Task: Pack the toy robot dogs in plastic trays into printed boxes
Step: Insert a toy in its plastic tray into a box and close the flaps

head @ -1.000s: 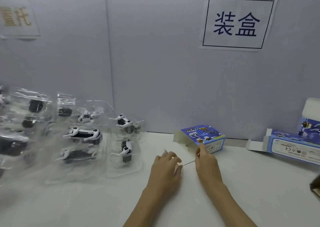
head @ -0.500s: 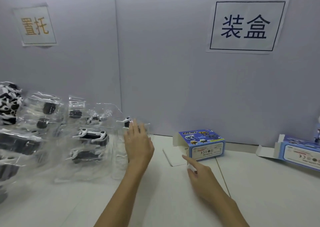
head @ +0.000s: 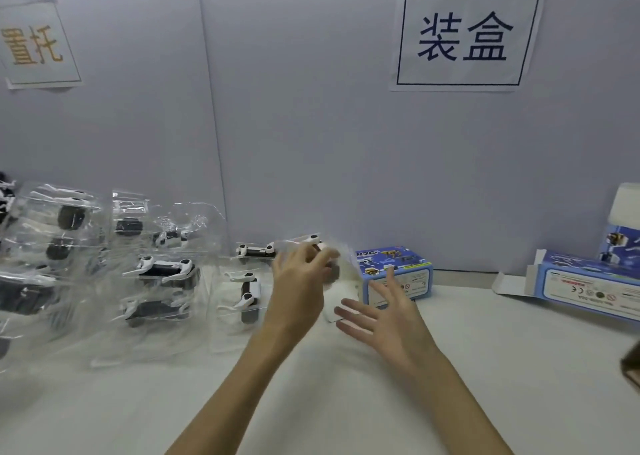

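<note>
Head view is showing the left hand (head: pixel 300 283) curling its grip around a clear tray (head: pixel 311 257) with a toy dog, lifted beside the small printed box (head: pixel 398 274) on the desk (head: pixel 485 368); motion blur is smearing the tray's outline. The right hand (head: pixel 388 319) is hovering open-fingered, holding nothing. Two more boxes (head: pixel 585 284) are sitting at right, one cut off. The packed trays (head: pixel 159 271) at left are overlapping, uncountable.

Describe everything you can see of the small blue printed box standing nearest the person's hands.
The blue printed box looks like thin card, with toy-dog pictures on top and a white label panel with small symbols on its front. It lies flat on the white table by the grey wall, its white left end flap open. The right hand, fingers spread, partly covers its front; whether it touches is unclear.
</note>
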